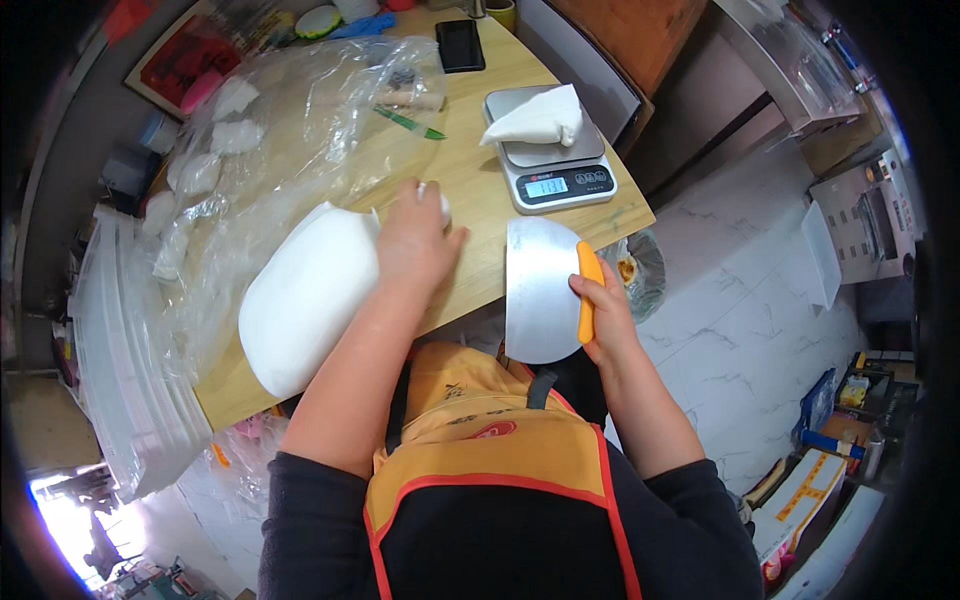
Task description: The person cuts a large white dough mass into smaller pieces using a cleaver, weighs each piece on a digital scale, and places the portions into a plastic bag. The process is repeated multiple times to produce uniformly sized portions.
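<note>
My right hand [613, 309] grips the orange handle of a metal dough scraper [541, 289], its broad blade turned left at the table's front edge. On the wooden table, my left hand [421, 238] is curled over a small piece of white dough [445, 208], partly hidden by the fingers. Beside that hand and forearm lies a large smooth slab of white dough [311, 296]. A pointed white dough piece [540, 118] rests on the plate of a digital kitchen scale [566, 187] with a lit display.
Clear plastic sheeting [300, 120] covers the table's left side, over several white lumps [236, 137]. A green blade-like tool [411, 123] pokes out from it. A phone [460, 46] lies at the back. A lined waste bin [646, 274] stands below the right edge.
</note>
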`<state>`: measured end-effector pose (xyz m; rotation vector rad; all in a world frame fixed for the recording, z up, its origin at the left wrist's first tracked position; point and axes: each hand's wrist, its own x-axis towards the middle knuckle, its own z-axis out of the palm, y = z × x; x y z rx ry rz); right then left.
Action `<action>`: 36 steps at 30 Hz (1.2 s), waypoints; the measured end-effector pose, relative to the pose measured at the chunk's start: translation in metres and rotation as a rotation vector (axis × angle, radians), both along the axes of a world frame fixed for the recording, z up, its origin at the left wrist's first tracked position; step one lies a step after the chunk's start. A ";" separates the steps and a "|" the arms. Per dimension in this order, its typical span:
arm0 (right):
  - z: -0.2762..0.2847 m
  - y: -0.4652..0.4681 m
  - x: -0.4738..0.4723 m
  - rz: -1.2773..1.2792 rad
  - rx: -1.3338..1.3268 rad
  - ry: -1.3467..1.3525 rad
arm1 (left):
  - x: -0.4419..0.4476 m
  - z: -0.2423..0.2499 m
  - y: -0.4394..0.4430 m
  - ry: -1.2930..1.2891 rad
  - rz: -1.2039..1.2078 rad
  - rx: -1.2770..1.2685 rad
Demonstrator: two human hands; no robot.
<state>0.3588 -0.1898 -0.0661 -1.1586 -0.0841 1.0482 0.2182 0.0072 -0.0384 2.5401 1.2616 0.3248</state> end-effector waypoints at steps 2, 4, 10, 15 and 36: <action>0.001 -0.003 0.005 0.037 0.018 0.020 | 0.001 0.001 0.009 -0.064 0.048 -0.099; 0.002 0.006 0.008 0.112 0.003 -0.024 | -0.007 0.008 0.016 -0.546 0.053 -0.355; -0.016 0.093 -0.010 0.462 -0.044 -0.513 | -0.051 0.052 0.005 -1.081 0.264 -0.908; -0.012 0.113 -0.017 0.432 -0.071 -0.864 | -0.060 0.046 -0.014 -1.004 0.256 -1.085; 0.046 0.166 0.146 0.365 -0.019 -1.757 | -0.038 0.018 -0.025 -0.739 0.096 -1.321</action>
